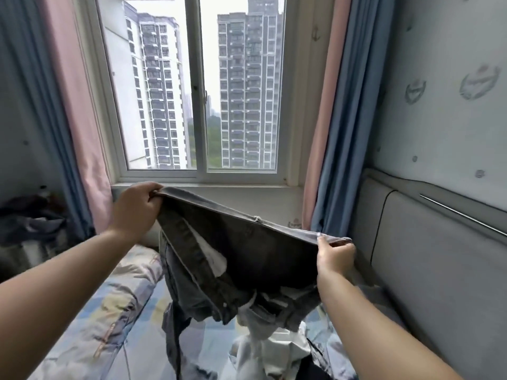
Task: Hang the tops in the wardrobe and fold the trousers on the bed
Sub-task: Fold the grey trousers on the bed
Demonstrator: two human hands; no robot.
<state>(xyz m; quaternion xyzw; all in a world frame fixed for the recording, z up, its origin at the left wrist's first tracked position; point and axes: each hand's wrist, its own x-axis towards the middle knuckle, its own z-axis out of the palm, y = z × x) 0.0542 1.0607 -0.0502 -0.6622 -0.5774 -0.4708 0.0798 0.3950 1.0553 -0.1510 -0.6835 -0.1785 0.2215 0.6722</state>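
Holding grey jeans (247,250) up by the waistband, stretched between both hands above the bed (90,319). Left hand (137,208) pinches the upper-left end of the band, raised higher; right hand (333,256) grips the lower-right end, so the band slopes down to the right. Hands well apart. Legs hang bunched below, lower ends on the bed beside a pale garment (269,349). Window (197,86) straight ahead, headboard (439,256) on the right
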